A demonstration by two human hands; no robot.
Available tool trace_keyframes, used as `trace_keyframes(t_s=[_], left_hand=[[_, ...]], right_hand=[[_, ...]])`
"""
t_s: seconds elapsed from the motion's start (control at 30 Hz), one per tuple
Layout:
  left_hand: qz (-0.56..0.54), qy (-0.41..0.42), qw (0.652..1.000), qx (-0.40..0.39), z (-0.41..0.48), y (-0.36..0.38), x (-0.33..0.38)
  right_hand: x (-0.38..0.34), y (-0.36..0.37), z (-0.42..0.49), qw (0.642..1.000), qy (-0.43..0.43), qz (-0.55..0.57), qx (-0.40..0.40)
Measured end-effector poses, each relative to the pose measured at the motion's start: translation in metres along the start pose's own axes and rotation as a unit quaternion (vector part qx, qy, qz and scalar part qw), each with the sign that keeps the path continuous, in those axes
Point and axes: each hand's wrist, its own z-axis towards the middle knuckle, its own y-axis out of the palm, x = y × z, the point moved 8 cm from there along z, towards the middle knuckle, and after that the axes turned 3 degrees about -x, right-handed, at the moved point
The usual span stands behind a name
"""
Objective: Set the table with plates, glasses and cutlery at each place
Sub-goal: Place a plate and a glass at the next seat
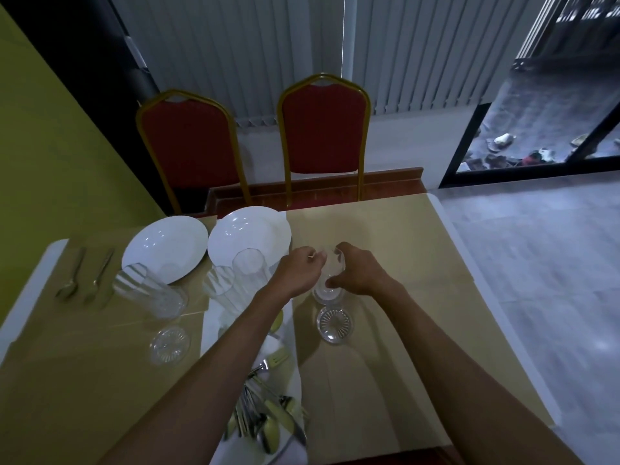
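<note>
So far only the far-left place is taking shape: two plates (164, 245), spoons (68, 286). Both hands, left hand (298, 271) and right hand (360, 273), are gripping one glass (330, 280) mid-table; cutlery pile (265, 417) is waiting near

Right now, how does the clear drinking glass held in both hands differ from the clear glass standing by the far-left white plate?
The clear glass between the hands is gripped by the left hand and right hand on the bare right half of the table; the clear glass beside the left white plate stands untouched. The held one has no plate near it; the other sits against the round white plate. Both are transparent tumblers.
</note>
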Motion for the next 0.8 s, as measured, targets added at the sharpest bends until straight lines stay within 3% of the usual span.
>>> trace_keyframes(t_s=[0.23, 0.43, 0.57, 0.7, 0.8], left_hand=[[0.012, -0.007, 1.0, -0.01, 0.003, 0.002, -0.001], [-0.031, -0.015, 0.999, -0.015, -0.007, -0.008, -0.008], [-0.084, 0.004, 0.996, 0.002, -0.025, -0.024, -0.016], [-0.143, 0.024, 0.985, 0.09, -0.033, -0.062, -0.021], [-0.19, 0.01, 0.968, 0.164, -0.032, -0.097, -0.043]], right_hand=[[0.0, 0.001, 0.006, 1.0, 0.01, -0.007, -0.025], [-0.006, -0.012, 0.009, 0.992, 0.035, -0.062, -0.108], [-0.041, -0.042, 0.019, 0.993, -0.013, -0.07, -0.095], [-0.094, -0.049, 0.053, 0.995, -0.08, -0.024, -0.049], [-0.115, -0.023, 0.095, 0.995, -0.073, -0.044, -0.058]])
